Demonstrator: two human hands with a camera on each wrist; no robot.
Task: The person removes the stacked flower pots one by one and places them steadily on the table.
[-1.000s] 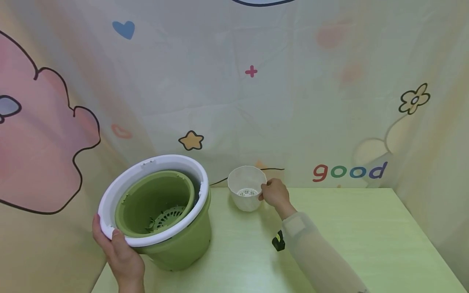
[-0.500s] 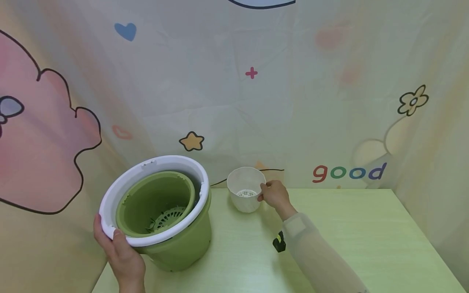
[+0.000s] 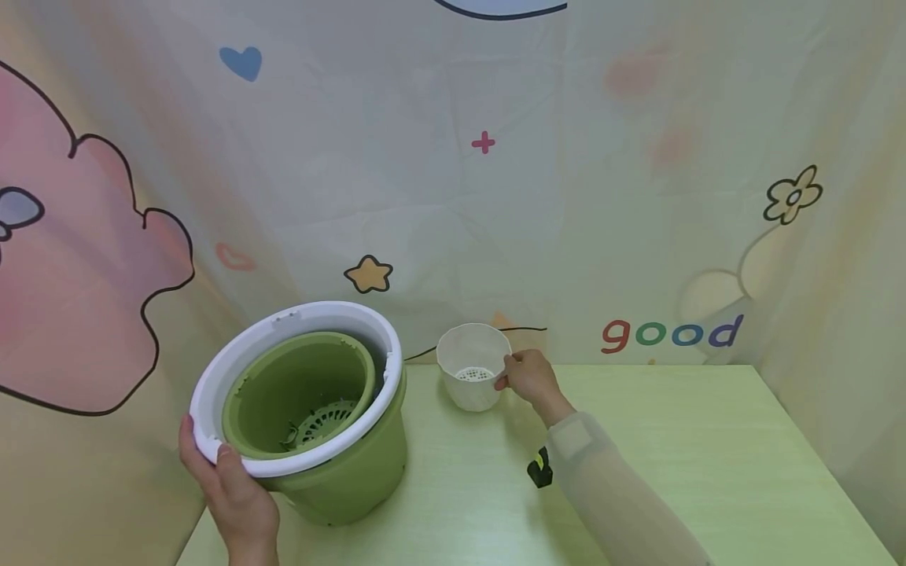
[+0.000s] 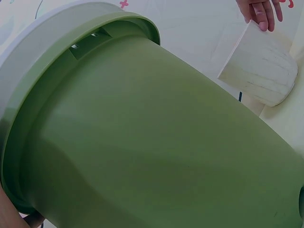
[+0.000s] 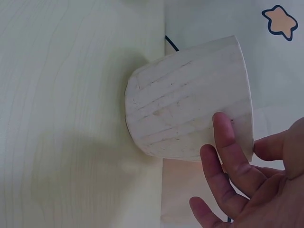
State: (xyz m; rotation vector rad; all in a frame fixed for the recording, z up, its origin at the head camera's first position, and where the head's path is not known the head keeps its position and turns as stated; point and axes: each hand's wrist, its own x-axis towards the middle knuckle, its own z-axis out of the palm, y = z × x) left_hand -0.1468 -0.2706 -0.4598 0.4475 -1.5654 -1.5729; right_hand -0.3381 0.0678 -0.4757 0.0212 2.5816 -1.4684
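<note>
On the left of the head view stands a large green flowerpot [image 3: 354, 491] with a wide white rim [image 3: 205, 393]. A smaller green pot [image 3: 265, 409] with a slotted base sits nested inside it. My left hand [image 3: 237, 499] grips the white rim at its near left, thumb on top and fingers underneath. Toward the back of the table, a small white faceted pot [image 5: 190, 99] with a perforated bottom is pinched at its right rim by my right hand [image 3: 531, 377]. Its thumb lies at the rim and its fingers press the outer wall in the right wrist view.
A small black object [image 3: 540, 468] with a yellow-green mark lies on the pale green table [image 3: 679, 456] beside my right sleeve [image 3: 609, 479]. Behind the table hangs a printed curtain [image 3: 602, 157], meeting its back edge.
Both hands keep their holds, and the pots stay where they are. Only a very slight shift of the whole head view shows.
</note>
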